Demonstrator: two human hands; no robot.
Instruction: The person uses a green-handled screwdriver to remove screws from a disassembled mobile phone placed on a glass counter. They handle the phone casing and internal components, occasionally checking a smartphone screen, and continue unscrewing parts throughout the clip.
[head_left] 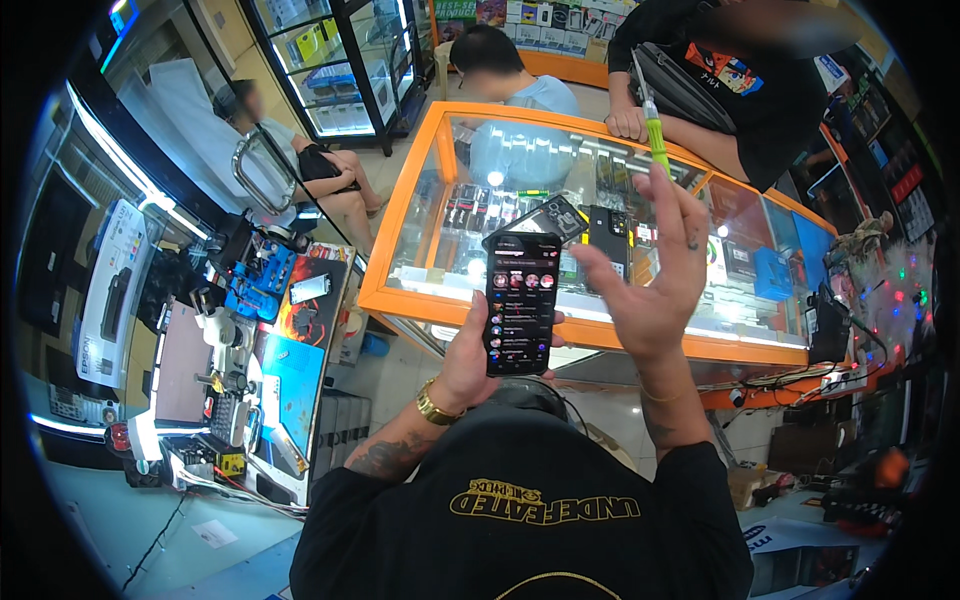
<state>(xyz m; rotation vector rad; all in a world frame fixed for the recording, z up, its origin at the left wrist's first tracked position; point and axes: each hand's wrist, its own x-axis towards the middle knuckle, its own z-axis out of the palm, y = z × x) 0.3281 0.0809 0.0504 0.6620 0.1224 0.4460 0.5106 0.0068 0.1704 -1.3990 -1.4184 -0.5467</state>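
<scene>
From where I stand, the left hand (468,358) has hold of a black phone (522,310), screen lit and turned up toward the person's eyes. Its thumb lies along the phone's left edge and the fingertips curl round the right edge, with the palm behind. That forearm comes in at a slant from the lower left, a gold watch (438,403) at the wrist.

To the right of the phone and farther forward, the right hand (655,295) is raised, its forearm nearly straight ahead. The thumb points left, well apart from the fingers, which reach forward with a green-handled tool (655,140) caught at their tips, its thin end pointing away; I can't make out exactly which fingers pinch it.

Just beyond the left hand, on the orange-edged glass counter (410,305), a dark phone-shaped piece (548,220) lies aslant, partly behind the held phone. A dark phone with a camera block (608,235) lies left of the right hand's fingers. Past the tool, another person's hand (628,124) rests on the counter's far edge.
</scene>
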